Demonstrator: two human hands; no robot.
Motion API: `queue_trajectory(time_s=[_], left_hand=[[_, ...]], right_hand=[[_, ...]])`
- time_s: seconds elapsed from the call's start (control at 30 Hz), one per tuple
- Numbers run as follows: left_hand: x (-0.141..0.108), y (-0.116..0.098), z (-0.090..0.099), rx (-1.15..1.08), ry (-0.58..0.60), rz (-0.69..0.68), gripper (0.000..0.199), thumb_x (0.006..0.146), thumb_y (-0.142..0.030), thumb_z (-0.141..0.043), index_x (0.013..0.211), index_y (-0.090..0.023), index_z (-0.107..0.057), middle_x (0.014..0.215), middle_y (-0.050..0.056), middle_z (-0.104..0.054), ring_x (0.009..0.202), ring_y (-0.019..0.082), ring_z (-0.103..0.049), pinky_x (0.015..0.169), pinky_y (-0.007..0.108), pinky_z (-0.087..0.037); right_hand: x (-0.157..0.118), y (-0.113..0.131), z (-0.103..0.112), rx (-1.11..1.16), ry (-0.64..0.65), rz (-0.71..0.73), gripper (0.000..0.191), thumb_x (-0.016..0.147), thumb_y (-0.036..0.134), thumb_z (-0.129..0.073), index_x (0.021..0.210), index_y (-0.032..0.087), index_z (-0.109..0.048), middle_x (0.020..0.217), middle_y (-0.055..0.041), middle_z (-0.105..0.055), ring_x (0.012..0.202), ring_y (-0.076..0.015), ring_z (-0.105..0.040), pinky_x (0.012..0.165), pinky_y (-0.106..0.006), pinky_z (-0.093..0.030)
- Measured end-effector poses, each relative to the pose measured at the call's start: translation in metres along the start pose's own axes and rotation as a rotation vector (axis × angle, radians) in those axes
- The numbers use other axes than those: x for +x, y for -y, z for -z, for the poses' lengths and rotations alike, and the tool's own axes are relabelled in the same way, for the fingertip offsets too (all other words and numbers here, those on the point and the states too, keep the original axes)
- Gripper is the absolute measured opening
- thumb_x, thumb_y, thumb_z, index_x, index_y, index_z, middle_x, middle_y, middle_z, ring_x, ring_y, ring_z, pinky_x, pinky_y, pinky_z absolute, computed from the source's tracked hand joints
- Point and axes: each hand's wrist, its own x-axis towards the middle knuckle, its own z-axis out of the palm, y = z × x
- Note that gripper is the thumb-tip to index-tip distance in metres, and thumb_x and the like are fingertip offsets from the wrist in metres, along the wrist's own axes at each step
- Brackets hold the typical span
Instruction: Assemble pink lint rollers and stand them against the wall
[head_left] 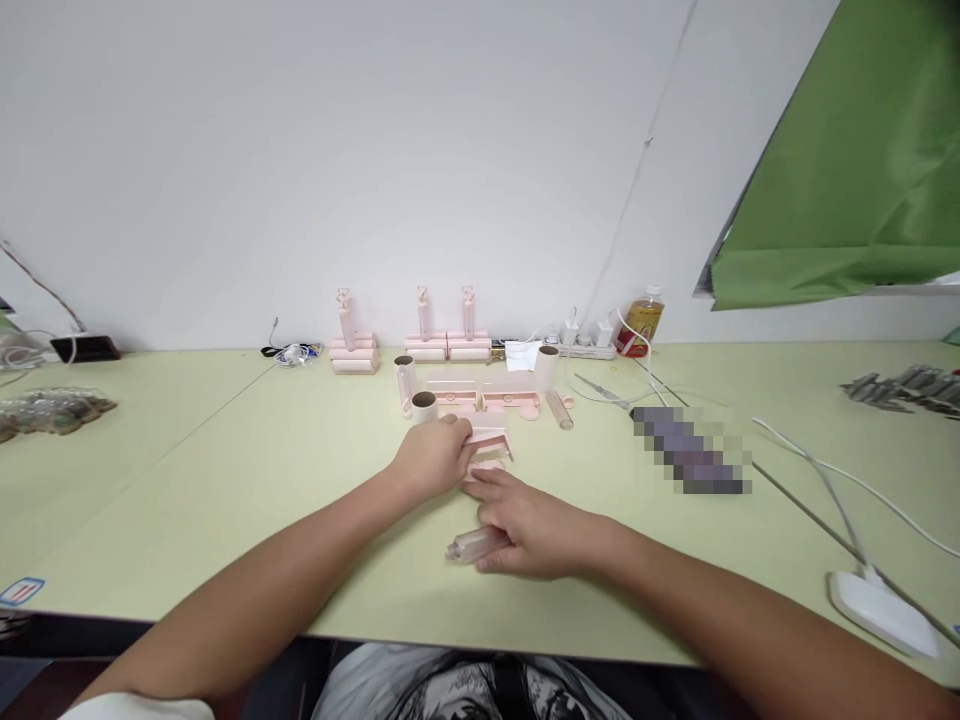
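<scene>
In the head view my left hand is closed on the edge of a pale pink plastic casing lying on the table. My right hand is just to the right and nearer to me. A clear plastic tube lies between its thumb and fingers, partly hidden by them. The right fingertips also reach a small pink piece below the casing. Right behind my left hand stands a white roll with a brown cardboard core.
More pink casings, a roll and a clear tube lie farther back. Pink lint rollers stand along the wall. Scissors, a power strip, a bottle and white cables are to the right.
</scene>
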Motion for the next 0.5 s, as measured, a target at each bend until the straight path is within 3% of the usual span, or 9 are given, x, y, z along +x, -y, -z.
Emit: queue_trajectory(time_s=[0.13,0.23,0.5], left_hand=[[0.014,-0.008,-0.008,0.200,0.119,-0.171,0.014,0.083,-0.024,-0.055,0.085,-0.014,-0.064,0.083,0.011,-0.064,0.079,0.026,-0.063,0.069,0.037,-0.044],[0.020,-0.012,-0.013,0.229,0.130,-0.255,0.014,0.081,-0.024,-0.057,0.083,-0.013,-0.066,0.083,0.013,-0.065,0.086,0.030,-0.062,0.075,0.041,-0.044],[0.006,-0.009,-0.002,0.183,0.137,-0.165,0.016,0.085,-0.023,-0.052,0.093,-0.014,-0.063,0.092,0.012,-0.061,0.086,0.027,-0.062,0.071,0.037,-0.047]], right_hand=[[-0.005,0.006,0.002,0.007,0.052,0.008,0.029,0.077,0.043,-0.071,0.069,0.015,-0.063,0.122,-0.0161,-0.059,0.128,-0.0356,-0.041,0.104,-0.046,-0.034],[-0.007,0.006,0.003,0.020,0.051,0.009,0.028,0.077,0.041,-0.071,0.069,0.016,-0.062,0.122,-0.0148,-0.060,0.123,-0.0342,-0.044,0.102,-0.047,-0.035],[-0.003,0.003,0.002,0.045,0.004,0.044,0.023,0.076,0.035,-0.071,0.069,0.016,-0.060,0.108,-0.0132,-0.063,0.116,-0.0317,-0.046,0.097,-0.045,-0.036]])
